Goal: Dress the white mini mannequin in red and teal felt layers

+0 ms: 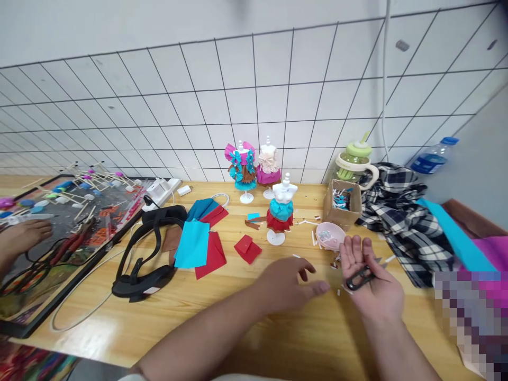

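My right hand (pixel 367 278) lies palm up over the wooden table (pixel 246 323), fingers loosely curled around small black scissors (pixel 360 278). My left hand (pixel 288 283) hovers palm down just left of it, fingers half bent, holding nothing I can see. A small pink bowl (pixel 330 235) with bits in it sits just beyond my right fingers. A white mini mannequin (pixel 280 211) in a blue and red paper dress stands behind my left hand. Tiny paper scraps lie between the hands.
Two more dressed mannequins (pixel 254 166) stand by the tiled wall. Red and blue paper sheets (pixel 202 238), a black headset (pixel 146 254), a cardboard box (pixel 342 203), a green mug (pixel 353 161), checked cloth (pixel 400 211). Another person's hand (pixel 24 235) rests on a black tray at left.
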`<state>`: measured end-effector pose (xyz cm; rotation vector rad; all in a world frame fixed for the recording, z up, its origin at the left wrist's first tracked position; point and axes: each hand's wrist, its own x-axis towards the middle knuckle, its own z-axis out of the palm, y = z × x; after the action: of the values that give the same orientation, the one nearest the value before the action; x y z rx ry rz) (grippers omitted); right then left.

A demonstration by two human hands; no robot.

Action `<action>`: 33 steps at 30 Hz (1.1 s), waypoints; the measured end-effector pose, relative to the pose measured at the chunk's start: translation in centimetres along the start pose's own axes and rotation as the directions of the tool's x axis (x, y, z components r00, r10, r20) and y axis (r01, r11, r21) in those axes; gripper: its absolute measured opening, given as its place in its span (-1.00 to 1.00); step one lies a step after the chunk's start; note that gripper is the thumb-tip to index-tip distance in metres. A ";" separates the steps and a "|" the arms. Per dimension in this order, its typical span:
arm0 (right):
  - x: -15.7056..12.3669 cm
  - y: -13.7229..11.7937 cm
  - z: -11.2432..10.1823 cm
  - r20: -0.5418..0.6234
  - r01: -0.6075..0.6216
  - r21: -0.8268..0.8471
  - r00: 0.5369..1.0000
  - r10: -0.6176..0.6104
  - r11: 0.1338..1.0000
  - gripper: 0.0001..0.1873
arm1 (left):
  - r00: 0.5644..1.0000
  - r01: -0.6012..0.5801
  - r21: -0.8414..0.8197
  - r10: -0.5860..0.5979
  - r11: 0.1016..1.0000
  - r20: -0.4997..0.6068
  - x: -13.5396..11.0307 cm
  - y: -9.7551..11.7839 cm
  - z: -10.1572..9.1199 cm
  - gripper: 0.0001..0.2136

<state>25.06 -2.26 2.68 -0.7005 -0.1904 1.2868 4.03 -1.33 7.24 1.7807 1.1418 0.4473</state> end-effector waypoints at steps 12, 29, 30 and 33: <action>-1.4 -0.1 -0.6 0.048 -0.036 -0.010 0.998 0.037 0.999 -0.65 | 0.999 -0.045 -0.100 0.043 0.994 -0.023 2.9 -1.5 5.7 -0.75; -3.5 1.0 1.5 0.227 -0.195 0.025 0.956 0.184 0.981 -0.55 | 0.996 0.063 -0.843 -0.083 0.535 0.021 1.9 -1.1 4.8 -0.57; -3.6 1.0 1.5 0.223 -0.215 0.028 0.953 0.203 0.976 -0.56 | 0.995 0.030 -0.837 -0.096 0.546 -0.027 2.0 -1.2 4.9 -0.59; -3.6 0.7 0.9 0.217 -0.263 0.025 0.943 0.251 0.965 -0.60 | 0.975 -0.038 -0.798 -0.154 0.602 -0.162 2.4 -1.4 4.8 -0.62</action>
<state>22.95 -5.19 3.87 -0.5530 -0.2433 1.6136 7.85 -1.58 3.29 0.8956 0.9079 0.9641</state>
